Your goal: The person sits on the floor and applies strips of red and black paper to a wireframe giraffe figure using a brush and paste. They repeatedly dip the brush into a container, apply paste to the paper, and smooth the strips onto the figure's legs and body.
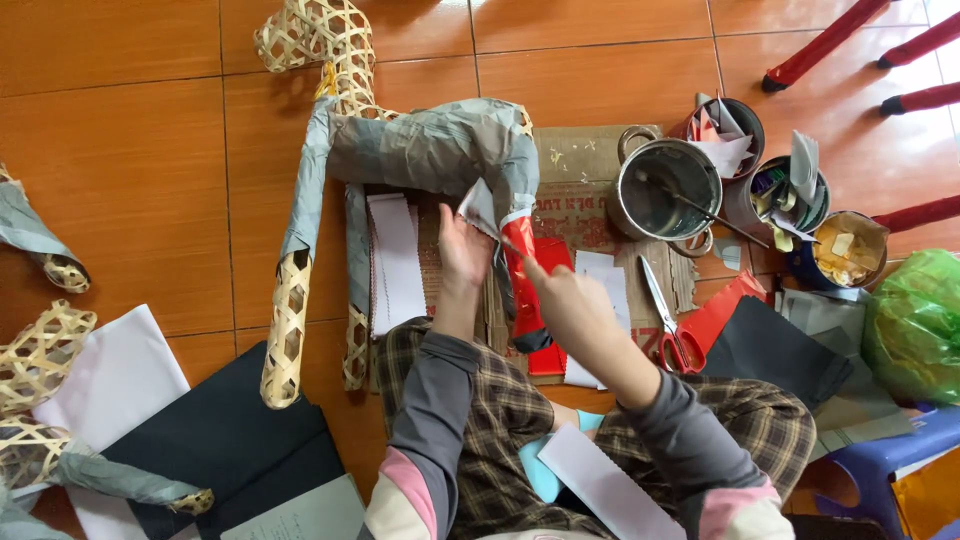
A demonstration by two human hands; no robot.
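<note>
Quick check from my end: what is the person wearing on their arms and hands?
Both arms wear long grey sleeves with a pink band and a cream section higher up. The left hand and right hand are bare: no gloves, rings or watch visible.

A home craft workspace set up on the floor [120,150] of glossy orange-brown tiles: woven bamboo frames [40,355] partly papered over, stacked paper sheets [395,262], scissors [668,318], a metal pot [665,190] of paste, tins [790,195] of scraps, flattened cardboard [575,165] as a mat, and red chair legs [820,45].
</note>
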